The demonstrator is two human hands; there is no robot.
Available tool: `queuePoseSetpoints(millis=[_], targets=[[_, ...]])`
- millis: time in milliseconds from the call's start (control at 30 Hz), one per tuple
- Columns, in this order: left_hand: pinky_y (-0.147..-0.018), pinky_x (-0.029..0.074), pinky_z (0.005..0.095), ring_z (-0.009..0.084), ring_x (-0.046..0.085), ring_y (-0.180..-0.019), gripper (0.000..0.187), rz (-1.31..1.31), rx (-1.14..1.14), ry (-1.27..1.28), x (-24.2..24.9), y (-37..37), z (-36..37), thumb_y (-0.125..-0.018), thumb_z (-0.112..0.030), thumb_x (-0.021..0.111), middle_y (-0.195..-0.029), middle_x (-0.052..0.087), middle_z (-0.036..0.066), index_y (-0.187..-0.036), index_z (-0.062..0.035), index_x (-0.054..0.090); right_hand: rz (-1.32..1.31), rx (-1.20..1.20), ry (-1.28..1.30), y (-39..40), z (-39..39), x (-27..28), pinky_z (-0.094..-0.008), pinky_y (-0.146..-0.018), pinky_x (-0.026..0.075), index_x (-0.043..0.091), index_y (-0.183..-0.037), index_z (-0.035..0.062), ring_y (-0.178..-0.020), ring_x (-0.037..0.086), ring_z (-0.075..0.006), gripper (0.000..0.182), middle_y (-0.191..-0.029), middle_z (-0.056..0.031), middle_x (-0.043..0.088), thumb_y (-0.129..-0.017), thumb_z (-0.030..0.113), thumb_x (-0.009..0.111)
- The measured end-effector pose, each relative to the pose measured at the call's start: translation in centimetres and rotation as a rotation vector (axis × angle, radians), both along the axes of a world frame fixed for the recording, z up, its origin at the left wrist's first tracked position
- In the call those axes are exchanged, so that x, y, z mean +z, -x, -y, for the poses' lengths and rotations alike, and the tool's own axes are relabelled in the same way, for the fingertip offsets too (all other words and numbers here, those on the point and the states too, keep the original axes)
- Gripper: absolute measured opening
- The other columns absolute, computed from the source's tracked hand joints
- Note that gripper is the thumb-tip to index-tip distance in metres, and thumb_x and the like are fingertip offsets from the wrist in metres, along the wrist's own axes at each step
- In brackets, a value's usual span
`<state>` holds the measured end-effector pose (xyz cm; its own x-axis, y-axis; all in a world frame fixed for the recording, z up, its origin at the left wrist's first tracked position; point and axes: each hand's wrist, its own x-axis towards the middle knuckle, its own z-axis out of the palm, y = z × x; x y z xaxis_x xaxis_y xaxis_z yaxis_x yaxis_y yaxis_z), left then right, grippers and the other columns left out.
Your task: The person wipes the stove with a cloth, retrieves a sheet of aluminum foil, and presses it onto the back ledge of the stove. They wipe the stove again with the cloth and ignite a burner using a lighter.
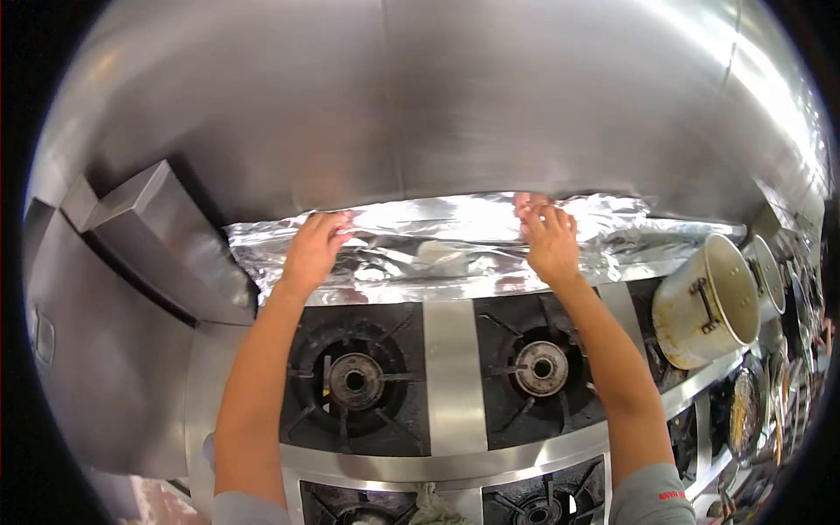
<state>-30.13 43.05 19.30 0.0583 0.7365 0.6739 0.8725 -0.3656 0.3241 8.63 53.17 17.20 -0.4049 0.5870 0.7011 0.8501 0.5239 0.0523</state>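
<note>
A long sheet of aluminium foil (437, 255) lies creased along the back of the stove, its upper edge against the steel back wall. Toward its left part, my left hand (313, 252) has bent fingers closed at the foil's upper edge. Farther right, my right hand (551, 245) grips the same edge, fingers curled and pressed close to the wall. My fingertips are partly hidden. Both forearms reach over the stove's burners, the left burner (355, 379) and the right burner (542, 368).
A large stained pot (707, 302) stands at the right, with another pot (765, 278) behind it. A steel box-shaped panel (171, 241) juts out at the left. A cloth (430, 506) lies at the front, and a foil-lined pan (746, 413) sits lower right.
</note>
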Motion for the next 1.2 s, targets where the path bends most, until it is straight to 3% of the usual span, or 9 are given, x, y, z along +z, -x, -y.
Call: queuePoseSetpoints(millis=[133, 233, 333, 467, 533, 733, 1000, 1133, 1200], targets=[[-0.080, 0.047, 0.0395, 0.0295, 0.059, -0.091, 0.020, -0.124, 0.061, -0.042, -0.2, 0.0, -0.7, -0.080, -0.013, 0.067, -0.095, 0.064, 0.010, -0.097, -0.0036, 0.064, -0.046, 0.036, 0.081, 0.3, 0.5, 1.0, -0.0487, -0.088, 0.037, 0.058, -0.105, 0.0099, -0.102, 0.049, -0.0327, 0.020, -0.107, -0.0118, 0.054, -0.087, 0.019, 0.056], [-0.079, 0.047, 0.0388, 0.0296, 0.059, -0.088, 0.018, -0.195, 0.059, -0.051, -0.4, 0.3, -0.8, -0.082, -0.019, 0.066, -0.092, 0.066, 0.010, -0.092, -0.0038, 0.065, -0.030, -0.063, 0.166, 0.8, 0.3, 1.0, -0.0525, -0.096, 0.034, 0.058, -0.109, 0.0127, -0.115, 0.047, -0.0338, 0.024, -0.119, -0.0155, 0.053, -0.086, 0.020, 0.057], [-0.084, 0.045, 0.0391, 0.0259, 0.057, -0.095, 0.022, -0.115, 0.092, -0.017, 0.2, 0.0, 0.4, -0.081, -0.023, 0.066, -0.095, 0.067, 0.008, -0.095, -0.0047, 0.067, -0.035, -0.007, 0.148, 0.7, 0.8, 1.2, -0.0501, -0.093, 0.035, 0.057, -0.108, 0.0137, -0.110, 0.048, -0.0330, 0.021, -0.111, -0.0118, 0.053, -0.089, 0.021, 0.054], [-0.092, 0.038, 0.0422, 0.0214, 0.051, -0.106, 0.029, -0.364, 0.189, -0.163, -0.4, 0.9, 2.2, -0.082, -0.028, 0.065, -0.099, 0.066, 0.004, -0.104, -0.0088, 0.067, -0.027, -0.001, 0.047, 0.8, 0.5, 1.0, -0.0486, -0.091, 0.036, 0.057, -0.107, 0.0142, -0.105, 0.049, -0.0327, 0.019, -0.105, -0.0104, 0.052, -0.089, 0.021, 0.054], [-0.090, 0.039, 0.0422, 0.0231, 0.051, -0.106, 0.030, -0.283, 0.372, -0.273, -1.6, 2.6, 2.5, -0.081, -0.029, 0.066, -0.104, 0.062, 0.004, -0.104, -0.0102, 0.065, -0.036, 0.005, 0.058, 0.8, 0.7, 1.0, -0.0489, -0.089, 0.037, 0.057, -0.106, 0.0130, -0.102, 0.048, -0.0347, 0.018, -0.105, -0.0120, 0.053, -0.088, 0.018, 0.055], [-0.086, 0.041, 0.0409, 0.0268, 0.055, -0.099, 0.033, -0.359, 0.417, -0.265, -1.1, 6.5, 4.1, -0.077, -0.027, 0.068, -0.103, 0.059, 0.005, -0.104, -0.0092, 0.061, -0.036, -0.008, 0.034, 0.8, 0.4, 0.6, -0.0486, -0.091, 0.036, 0.057, -0.106, 0.0139, -0.104, 0.048, -0.0335, 0.020, -0.105, -0.0108, 0.053, -0.088, 0.021, 0.055], [-0.079, 0.041, 0.0433, 0.0309, 0.057, -0.086, 0.017, -0.268, 0.365, -0.108, -1.5, 9.3, 2.2, -0.084, -0.025, 0.062, -0.088, 0.063, 0.009, -0.089, -0.0084, 0.061, -0.051, 0.015, 0.061, 0.4, 0.2, 0.6, -0.0494, -0.091, 0.037, 0.059, -0.109, 0.0140, -0.106, 0.047, -0.0351, 0.022, -0.111, -0.0128, 0.054, -0.088, 0.018, 0.054], [-0.081, 0.043, 0.0449, 0.0321, 0.055, -0.095, 0.017, -0.398, 0.269, -0.097, -1.8, 10.0, 1.8, -0.084, -0.022, 0.061, -0.097, 0.060, 0.011, -0.093, -0.0084, 0.064, -0.176, 0.166, -0.065, -0.8, -2.2, -2.7, -0.0501, -0.090, 0.039, 0.053, -0.117, 0.0045, -0.104, 0.050, -0.0373, 0.034, -0.112, -0.0193, 0.056, -0.084, 0.013, 0.058], [-0.082, 0.043, 0.0451, 0.0328, 0.054, -0.095, 0.016, -0.295, 0.307, -0.130, -1.8, 9.7, 1.9, -0.086, -0.023, 0.059, -0.099, 0.059, 0.012, -0.092, -0.0080, 0.063, -0.187, 0.218, 0.049, -1.1, -0.5, -0.2, -0.0469, -0.087, 0.040, 0.053, -0.117, 0.0009, -0.098, 0.051, -0.0383, 0.036, -0.109, -0.0195, 0.056, -0.084, 0.015, 0.060]])
